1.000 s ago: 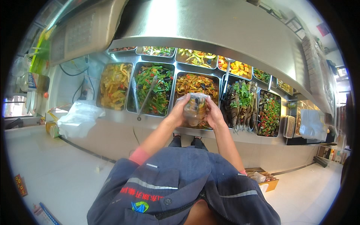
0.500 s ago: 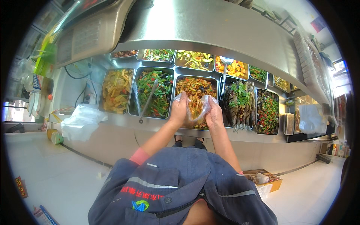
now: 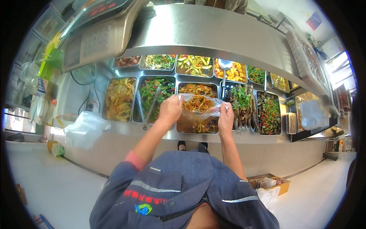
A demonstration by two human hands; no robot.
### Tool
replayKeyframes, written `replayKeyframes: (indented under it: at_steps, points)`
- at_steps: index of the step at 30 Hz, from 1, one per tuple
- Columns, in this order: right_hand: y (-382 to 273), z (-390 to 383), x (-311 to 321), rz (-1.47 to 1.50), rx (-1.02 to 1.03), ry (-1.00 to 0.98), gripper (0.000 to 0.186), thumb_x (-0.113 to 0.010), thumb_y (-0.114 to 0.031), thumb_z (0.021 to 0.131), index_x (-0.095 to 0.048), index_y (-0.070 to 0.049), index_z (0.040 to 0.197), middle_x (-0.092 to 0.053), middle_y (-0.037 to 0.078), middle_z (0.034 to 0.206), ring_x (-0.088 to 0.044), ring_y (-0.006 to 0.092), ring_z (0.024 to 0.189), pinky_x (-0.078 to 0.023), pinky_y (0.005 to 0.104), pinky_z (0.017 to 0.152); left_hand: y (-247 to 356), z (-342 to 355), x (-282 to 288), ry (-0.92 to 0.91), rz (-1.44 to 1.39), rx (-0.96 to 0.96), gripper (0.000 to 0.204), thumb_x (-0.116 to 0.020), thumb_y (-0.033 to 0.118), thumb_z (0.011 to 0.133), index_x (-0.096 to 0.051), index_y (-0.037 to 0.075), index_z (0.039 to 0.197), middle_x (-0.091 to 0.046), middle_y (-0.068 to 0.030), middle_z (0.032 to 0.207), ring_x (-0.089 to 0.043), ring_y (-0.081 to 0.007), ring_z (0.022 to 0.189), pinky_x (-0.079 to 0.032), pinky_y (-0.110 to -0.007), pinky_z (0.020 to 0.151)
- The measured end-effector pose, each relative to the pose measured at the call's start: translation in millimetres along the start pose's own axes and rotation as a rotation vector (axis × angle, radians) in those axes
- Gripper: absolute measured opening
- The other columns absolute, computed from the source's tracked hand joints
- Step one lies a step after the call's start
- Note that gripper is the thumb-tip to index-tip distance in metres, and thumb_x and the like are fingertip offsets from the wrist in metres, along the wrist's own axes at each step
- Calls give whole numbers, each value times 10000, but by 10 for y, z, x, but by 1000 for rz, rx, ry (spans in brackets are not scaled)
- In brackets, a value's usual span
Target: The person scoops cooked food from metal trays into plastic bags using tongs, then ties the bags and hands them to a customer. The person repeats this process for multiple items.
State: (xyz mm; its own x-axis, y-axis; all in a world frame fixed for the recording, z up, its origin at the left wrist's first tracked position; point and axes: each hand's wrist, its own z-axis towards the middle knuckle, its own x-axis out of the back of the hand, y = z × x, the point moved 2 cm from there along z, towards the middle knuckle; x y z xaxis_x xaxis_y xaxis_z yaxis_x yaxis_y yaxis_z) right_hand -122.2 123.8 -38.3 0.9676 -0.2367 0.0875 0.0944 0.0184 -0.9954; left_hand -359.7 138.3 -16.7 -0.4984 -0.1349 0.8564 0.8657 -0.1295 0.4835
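A clear plastic bag point(image 3: 204, 111) is stretched between my two hands, its mouth pulled wide. My left hand point(image 3: 171, 108) pinches one edge of it, and my right hand point(image 3: 225, 116) grips the opposite edge. Under the bag sits a steel tray of shredded stir-fry point(image 3: 195, 90), whose near part shows brown sauce. Orange-brown shreds appear within the bag's outline; I cannot tell whether they lie inside it or show through. Left of my left hand, metal tongs point(image 3: 153, 106) rest on a tray of green vegetables point(image 3: 159, 91). Whole fish with green herbs point(image 3: 244, 100) lie just right of my right hand.
A steel shelf point(image 3: 213, 28) runs above the back trays, with a scale point(image 3: 97, 42) at its left. White plastic bags point(image 3: 85, 129) lie on the left counter. A spoon point(image 3: 225, 68) stands in the orange-and-yellow dish. A wooden box point(image 3: 280, 185) sits on the floor at right.
My hands have moved apart, spreading the bag wider and flatter over the tray. My left hand has shifted left and my right hand right. The view has tilted slightly.
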Motion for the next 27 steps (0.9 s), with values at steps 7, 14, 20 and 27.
replayKeyframes:
  at_steps: [7,14,20,27]
  points:
    - [-274,-114,22,-356,242,119,277,-471,-227,1094,-536,-38,903,-581,19,791,-520,117,748,-426,283,684,-34,96,-34,293,-164,40,283,-501,253,1046,-636,18,961,-643,-191,929,-652,-383,821,-527,-445,691]
    - [-685,-106,191,281,-186,-182,201,-585,-184,1028,-615,-63,871,-612,-18,843,-548,63,797,-434,228,764,-83,61,217,7,-1256,452,189,-563,194,1009,-639,41,928,-616,6,878,-543,-83,808,-447,-271,732]
    - [-1752,16,513,114,-24,-366,80,-687,-134,946,-650,-66,924,-652,-20,899,-585,75,892,-453,246,857,297,87,1230,-229,-989,24,173,-611,188,994,-675,27,1002,-636,18,901,-546,-67,821,-444,-240,754]
    - [-3355,751,534,144,418,-244,254,-719,-194,925,-684,-22,1108,-691,24,1060,-611,110,1011,-436,279,948,1015,933,2549,207,-774,-425,218,-663,243,965,-721,38,1014,-590,43,783,-482,-26,707,-390,-211,611]
